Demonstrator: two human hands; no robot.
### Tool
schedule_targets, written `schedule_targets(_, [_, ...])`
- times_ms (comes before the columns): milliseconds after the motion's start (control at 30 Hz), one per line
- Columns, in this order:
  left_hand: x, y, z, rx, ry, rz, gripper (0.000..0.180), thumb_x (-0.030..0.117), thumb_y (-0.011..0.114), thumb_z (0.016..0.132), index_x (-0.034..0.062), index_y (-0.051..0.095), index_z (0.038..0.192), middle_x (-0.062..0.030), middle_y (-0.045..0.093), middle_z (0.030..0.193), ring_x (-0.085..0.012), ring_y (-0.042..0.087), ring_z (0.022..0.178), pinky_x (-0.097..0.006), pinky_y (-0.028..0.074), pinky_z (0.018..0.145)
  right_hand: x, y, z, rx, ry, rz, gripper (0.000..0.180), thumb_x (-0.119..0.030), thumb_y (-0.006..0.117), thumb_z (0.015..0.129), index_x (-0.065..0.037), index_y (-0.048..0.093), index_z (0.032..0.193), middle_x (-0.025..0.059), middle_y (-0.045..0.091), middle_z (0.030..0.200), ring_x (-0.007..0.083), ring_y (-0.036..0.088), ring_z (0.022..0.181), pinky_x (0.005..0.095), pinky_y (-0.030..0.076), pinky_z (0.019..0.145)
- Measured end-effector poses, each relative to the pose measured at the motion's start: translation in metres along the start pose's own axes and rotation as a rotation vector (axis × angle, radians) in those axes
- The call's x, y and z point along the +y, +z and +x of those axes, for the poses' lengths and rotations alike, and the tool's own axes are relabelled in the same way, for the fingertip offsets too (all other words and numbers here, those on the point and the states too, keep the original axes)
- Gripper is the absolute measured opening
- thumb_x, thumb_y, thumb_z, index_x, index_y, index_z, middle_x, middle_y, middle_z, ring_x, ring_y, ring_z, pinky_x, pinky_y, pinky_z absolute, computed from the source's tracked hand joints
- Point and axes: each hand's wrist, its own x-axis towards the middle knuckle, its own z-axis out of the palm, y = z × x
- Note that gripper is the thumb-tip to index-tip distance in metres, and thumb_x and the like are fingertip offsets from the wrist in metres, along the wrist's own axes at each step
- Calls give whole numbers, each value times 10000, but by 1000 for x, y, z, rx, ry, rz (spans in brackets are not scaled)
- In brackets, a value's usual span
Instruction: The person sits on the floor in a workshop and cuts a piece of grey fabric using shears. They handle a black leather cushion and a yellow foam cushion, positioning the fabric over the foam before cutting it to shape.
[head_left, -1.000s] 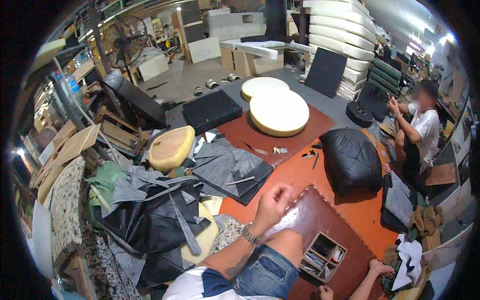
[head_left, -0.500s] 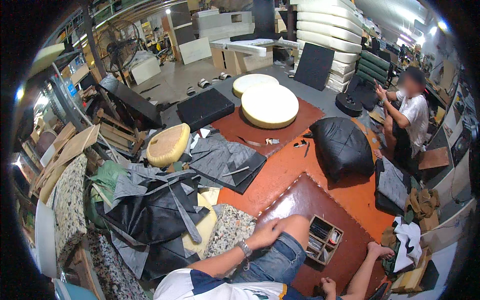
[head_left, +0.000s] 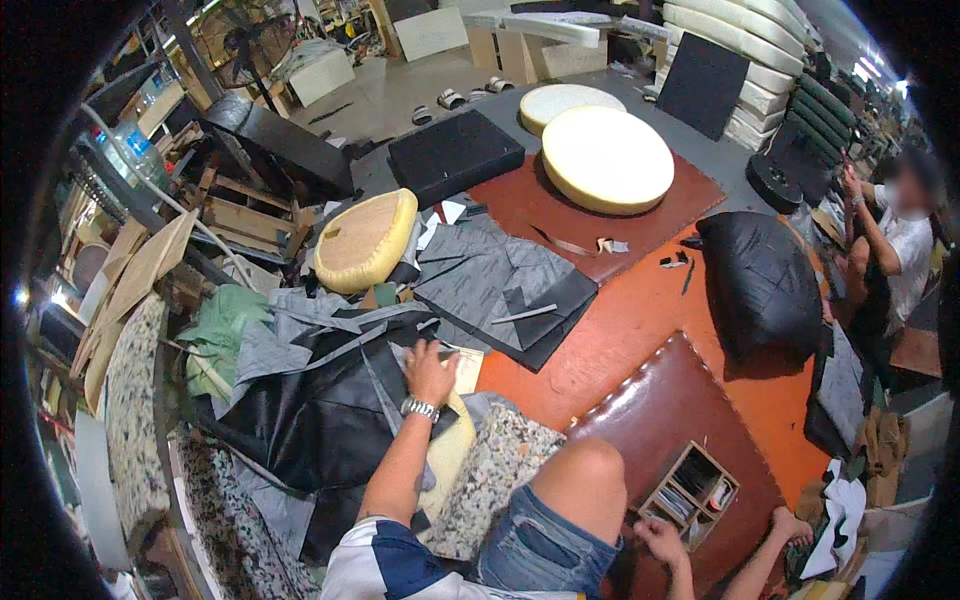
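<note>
My left hand [head_left: 430,375], with a metal watch at the wrist, reaches out over a heap of black leatherette pieces with grey backing [head_left: 325,400]. Its fingers are spread and hold nothing. Under the forearm lie a yellow foam piece [head_left: 452,455] and a speckled foam block [head_left: 500,450]. My right hand [head_left: 662,540] is low beside my bent knee, fingers curled in; whatever may be in them is hidden. Just beyond it, a wooden compartment box [head_left: 690,490] with small tools rests on a dark red padded sheet [head_left: 655,400].
Round cream cushions [head_left: 608,160] and a black slab [head_left: 455,155] lie farther off. A stuffed black cushion [head_left: 757,290] sits at the right, near a seated person [head_left: 905,240]. Speckled foam [head_left: 135,400] and wooden boards [head_left: 140,290] line the left side.
My left hand has left my knee and stretched forward and left to the leatherette heap, its fingers spreading. My right hand has come up nearer the wooden box. The view has shifted left and downward.
</note>
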Motion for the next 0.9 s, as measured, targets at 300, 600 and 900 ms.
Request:
schedule_targets(300, [-58, 37, 8, 46, 44, 228, 536, 441, 627, 919, 107, 640, 1339, -203, 451, 1526, -493, 209, 1494, -592, 158, 1219, -262, 58, 223, 55, -368, -443, 1219, -529, 872, 704, -74, 190, 1606, 321, 257, 1586, 466, 266, 1475, 498, 306, 1184])
schedule_targets(600, [-51, 37, 24, 32, -8, 226, 480, 409, 654, 896, 92, 685, 1256, -195, 505, 1480, -476, 275, 1475, -584, 201, 1203, -325, 144, 274, -138, 336, -870, 1656, -683, 887, 573, -83, -320, 1535, 277, -403, 1556, 643, -285, 1391, 820, 80, 1084])
schedule_targets(900, [-142, 38, 281, 537, -204, -6, 369, 303, 533, 998, -47, 643, 1040, -296, 691, 970, -475, 661, 910, -528, 513, 793, -335, 144, 279, -210, 440, -847, 1604, -636, 874, 647, -79, -357, 1513, 274, -437, 1534, 628, -324, 1378, 803, 67, 1101])
